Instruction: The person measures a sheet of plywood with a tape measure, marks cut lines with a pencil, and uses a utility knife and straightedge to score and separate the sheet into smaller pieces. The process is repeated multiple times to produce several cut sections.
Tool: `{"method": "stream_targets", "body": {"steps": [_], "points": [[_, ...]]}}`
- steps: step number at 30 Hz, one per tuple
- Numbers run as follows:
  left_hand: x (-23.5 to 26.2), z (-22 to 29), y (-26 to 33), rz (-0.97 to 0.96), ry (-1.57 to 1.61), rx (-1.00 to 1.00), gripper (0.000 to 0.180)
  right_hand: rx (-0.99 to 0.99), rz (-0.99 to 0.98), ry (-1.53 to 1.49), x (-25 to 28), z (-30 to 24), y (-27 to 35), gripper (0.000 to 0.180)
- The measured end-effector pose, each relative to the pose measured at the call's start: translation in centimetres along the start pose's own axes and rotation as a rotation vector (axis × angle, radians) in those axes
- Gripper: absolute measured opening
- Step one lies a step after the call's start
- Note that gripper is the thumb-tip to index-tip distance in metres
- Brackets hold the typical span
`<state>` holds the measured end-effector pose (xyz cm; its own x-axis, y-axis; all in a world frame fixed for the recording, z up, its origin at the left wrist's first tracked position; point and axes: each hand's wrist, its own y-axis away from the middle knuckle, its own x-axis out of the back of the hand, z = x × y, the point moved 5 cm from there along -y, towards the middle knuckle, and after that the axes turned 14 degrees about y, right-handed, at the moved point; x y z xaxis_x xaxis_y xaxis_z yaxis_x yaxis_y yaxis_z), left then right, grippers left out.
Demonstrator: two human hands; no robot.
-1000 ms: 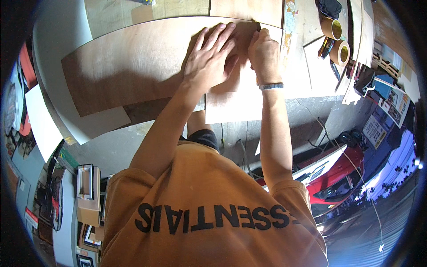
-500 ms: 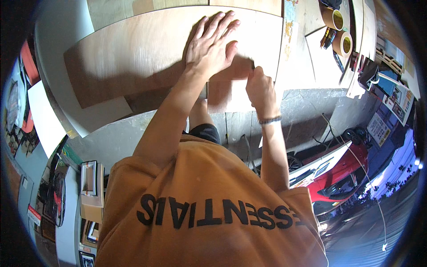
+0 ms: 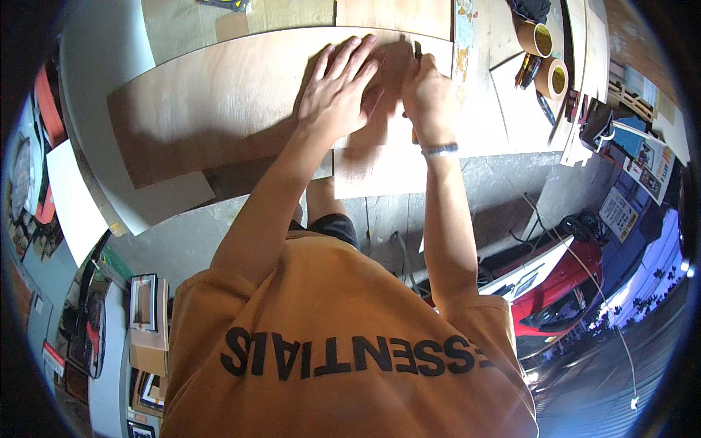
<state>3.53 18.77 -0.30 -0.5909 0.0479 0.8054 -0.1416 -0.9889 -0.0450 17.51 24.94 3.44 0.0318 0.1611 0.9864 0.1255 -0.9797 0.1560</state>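
Observation:
My left hand (image 3: 338, 95) lies flat on a long, light plywood sheet (image 3: 212, 95), fingers stretched toward its far edge. To its right, my right hand (image 3: 428, 95) is closed in a fist around a slim tool that looks like a utility knife (image 3: 418, 50). Its dark tip points away from me, close to the sheet's far edge, while most of the handle is hidden in my fist. Shadows of both hands fall on the wood between them. Below the sheet's near edge, a paler wood piece (image 3: 376, 175) juts out toward me.
Two tape rolls (image 3: 553, 79) and a black-and-yellow cutter (image 3: 527, 71) sit at the right of the bench. Further boards (image 3: 292, 18) lie beyond the sheet. Picture frames (image 3: 144, 303) stand at the lower left, and a red car (image 3: 555, 306) is at the lower right.
My right hand has slid away from me with the tool, from near the sheet's near side to its far edge. My left hand stays pressed on the sheet. The view has shifted slightly.

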Motion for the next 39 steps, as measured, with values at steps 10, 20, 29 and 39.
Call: {"method": "stream_targets", "body": {"steps": [10,20,29,39], "points": [[0.1,-0.1,0.0,0.033,0.040,0.005,0.044,-0.055,-0.053,-0.098,-2.2,-0.7,-2.4,0.026],[-0.1,-0.1,-0.2,0.019,-0.123,0.018,0.055,-0.136,-0.375,-0.134,-0.9,-0.4,-3.5,0.025],[-0.8,-0.1,0.1,0.030,-0.204,0.002,0.060,-0.078,-0.310,0.006,-1.8,2.0,12.8,0.022],[-0.5,-0.2,0.1,0.026,-0.085,-0.002,0.060,0.000,-0.375,-0.036,1.7,3.5,11.6,0.031]]}}
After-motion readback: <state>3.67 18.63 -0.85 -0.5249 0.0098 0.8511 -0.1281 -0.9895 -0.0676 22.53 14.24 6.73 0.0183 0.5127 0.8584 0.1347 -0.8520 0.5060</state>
